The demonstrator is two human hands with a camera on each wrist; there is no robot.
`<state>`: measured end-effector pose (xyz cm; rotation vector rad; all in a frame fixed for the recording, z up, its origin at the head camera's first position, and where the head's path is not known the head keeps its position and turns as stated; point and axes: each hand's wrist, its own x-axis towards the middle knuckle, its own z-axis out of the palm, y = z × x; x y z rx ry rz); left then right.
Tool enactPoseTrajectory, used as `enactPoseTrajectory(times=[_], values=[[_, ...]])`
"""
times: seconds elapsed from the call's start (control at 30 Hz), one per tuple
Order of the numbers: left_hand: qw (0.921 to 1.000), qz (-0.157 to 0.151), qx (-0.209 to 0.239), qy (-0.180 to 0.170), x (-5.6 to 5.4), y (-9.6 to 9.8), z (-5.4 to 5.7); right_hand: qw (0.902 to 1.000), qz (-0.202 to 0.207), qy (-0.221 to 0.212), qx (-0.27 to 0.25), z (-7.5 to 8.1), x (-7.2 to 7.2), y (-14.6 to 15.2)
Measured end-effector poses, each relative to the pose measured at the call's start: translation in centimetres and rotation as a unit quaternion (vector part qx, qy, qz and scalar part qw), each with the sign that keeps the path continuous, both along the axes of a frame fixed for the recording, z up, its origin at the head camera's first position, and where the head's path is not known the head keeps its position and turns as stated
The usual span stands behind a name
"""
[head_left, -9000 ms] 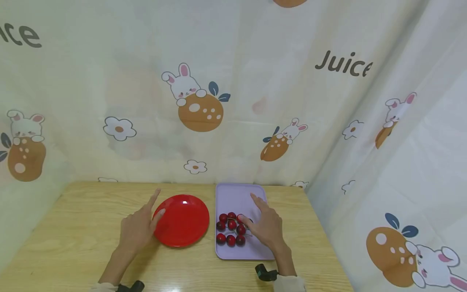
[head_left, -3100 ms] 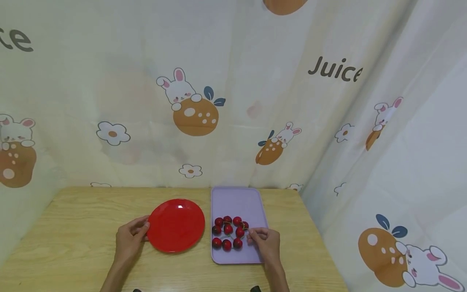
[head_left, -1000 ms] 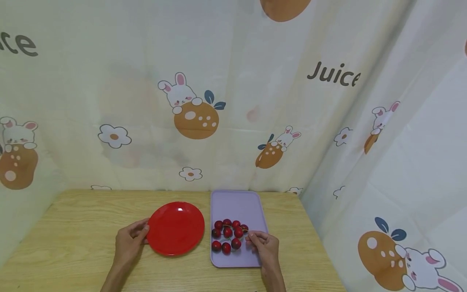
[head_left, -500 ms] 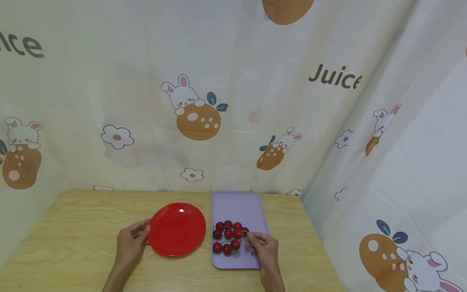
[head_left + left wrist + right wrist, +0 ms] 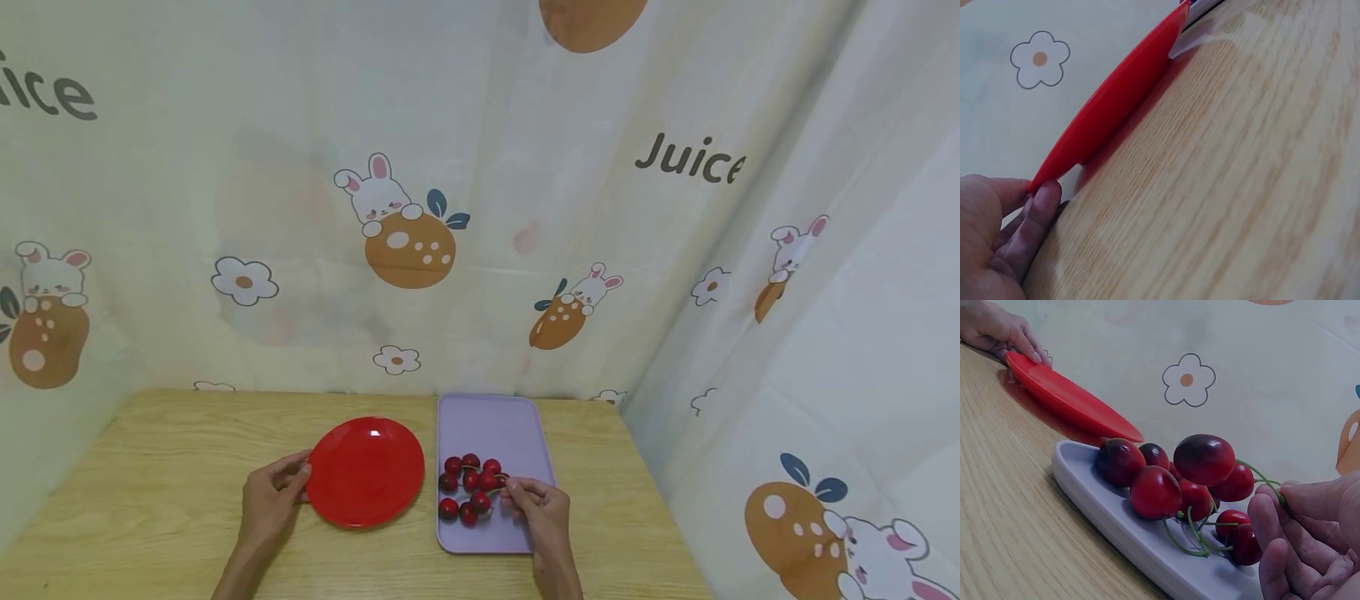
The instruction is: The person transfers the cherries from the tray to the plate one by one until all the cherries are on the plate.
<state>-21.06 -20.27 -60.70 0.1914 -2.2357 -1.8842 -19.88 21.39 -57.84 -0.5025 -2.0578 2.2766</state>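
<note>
At the left rim of a red plate (image 5: 365, 473), my left hand (image 5: 267, 500) pinches the edge between thumb and fingers. In the left wrist view that near edge of the plate (image 5: 1107, 103) is tilted up off the table. My right hand (image 5: 546, 512) holds green cherry stems (image 5: 1260, 475) between thumb and finger over the lilac tray (image 5: 491, 425). From these stems a dark red cherry (image 5: 1204, 459) stands out above the others, apparently raised. Another stem runs to the cherry behind it. Several more cherries (image 5: 1155, 492) lie close together on the tray, some hidden by the hand.
Plate and tray stand side by side on a light wooden table (image 5: 180, 467), a narrow gap between them. A printed curtain (image 5: 300, 208) hangs behind the table and along its right side.
Both hands were spread above plate and tray at first. Since then the left has gripped the plate rim and the right the stems. Lately one front cherry has shifted slightly up and left.
</note>
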Motion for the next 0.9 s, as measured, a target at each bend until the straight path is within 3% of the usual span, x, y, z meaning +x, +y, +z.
enactPoseTrajectory(times=[0.57, 0.9], values=[[1.0, 0.008, -0.004, 0.0, -0.1, 0.1, -0.2, 0.9988, 0.012, 0.046, -0.005, -0.1, 0.2, -0.8], [0.9999, 0.009, -0.005, 0.004, -0.1, 0.1, -0.3, 0.9995, 0.009, 0.024, -0.015, 0.2, 0.2, -1.4]])
